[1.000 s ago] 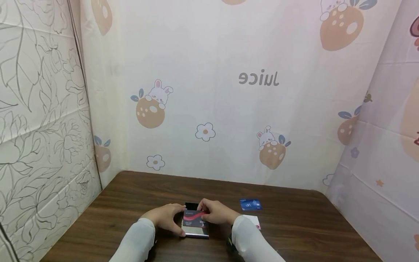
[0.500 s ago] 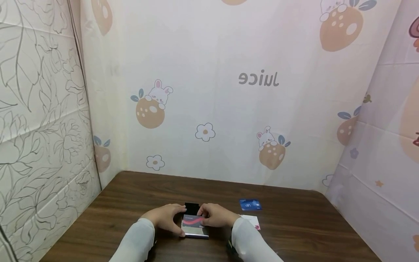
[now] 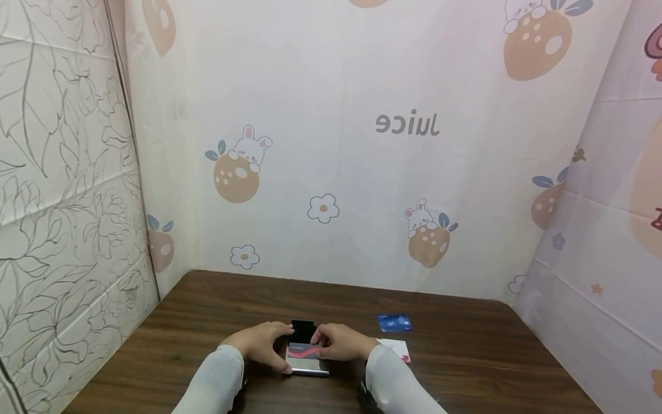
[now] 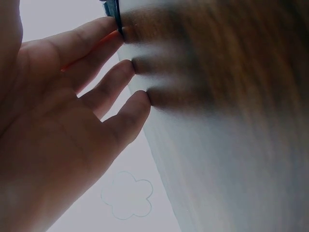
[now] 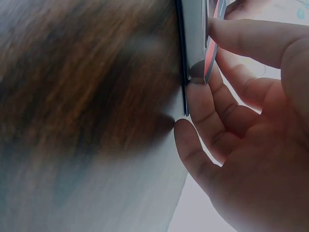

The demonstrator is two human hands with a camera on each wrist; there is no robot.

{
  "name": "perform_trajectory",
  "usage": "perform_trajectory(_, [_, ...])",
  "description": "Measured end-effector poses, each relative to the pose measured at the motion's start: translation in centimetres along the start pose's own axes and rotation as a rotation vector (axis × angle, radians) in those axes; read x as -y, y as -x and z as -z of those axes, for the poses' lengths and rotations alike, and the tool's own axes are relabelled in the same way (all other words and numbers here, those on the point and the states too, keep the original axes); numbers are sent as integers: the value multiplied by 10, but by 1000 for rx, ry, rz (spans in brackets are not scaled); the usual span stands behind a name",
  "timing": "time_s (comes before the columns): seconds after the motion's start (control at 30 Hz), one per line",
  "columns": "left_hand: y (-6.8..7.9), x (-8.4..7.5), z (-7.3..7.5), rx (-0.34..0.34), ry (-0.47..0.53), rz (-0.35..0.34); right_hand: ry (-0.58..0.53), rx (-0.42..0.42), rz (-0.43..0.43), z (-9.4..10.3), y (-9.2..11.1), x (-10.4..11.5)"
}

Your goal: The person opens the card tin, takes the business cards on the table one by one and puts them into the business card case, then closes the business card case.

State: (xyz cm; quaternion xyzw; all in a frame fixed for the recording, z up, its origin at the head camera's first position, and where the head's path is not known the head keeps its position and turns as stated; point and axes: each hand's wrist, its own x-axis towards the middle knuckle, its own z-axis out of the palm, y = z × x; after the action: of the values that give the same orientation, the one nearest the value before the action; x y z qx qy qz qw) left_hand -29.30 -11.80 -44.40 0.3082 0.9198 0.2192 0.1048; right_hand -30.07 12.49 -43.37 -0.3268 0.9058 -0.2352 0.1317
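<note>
In the head view an opened card case lies on the table, its silver part near me and a black flap on the far side. A dark grey card with a pink-red wave sits partly in the silver part. My left hand holds the case's left side between thumb and forefinger, other fingertips on the tabletop. Pinched at its right edge, the card is in my right hand. The right wrist view shows that thumb against the card's edge and fingers beside the case.
On the brown wooden table, a blue card marked VIP lies to the right. A white card with a reddish print is nearer, partly behind the right wrist. Printed curtains stand behind the table.
The grey card has slid toward me, deeper into the case's silver part, with my right hand following it. More of the black flap shows. My left hand has stayed in place.
</note>
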Motion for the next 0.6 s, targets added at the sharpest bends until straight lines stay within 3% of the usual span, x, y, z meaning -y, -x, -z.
perform_trajectory(0.6, [1,-1,1,9,2,6,-2,21,19,-2,-1,-4])
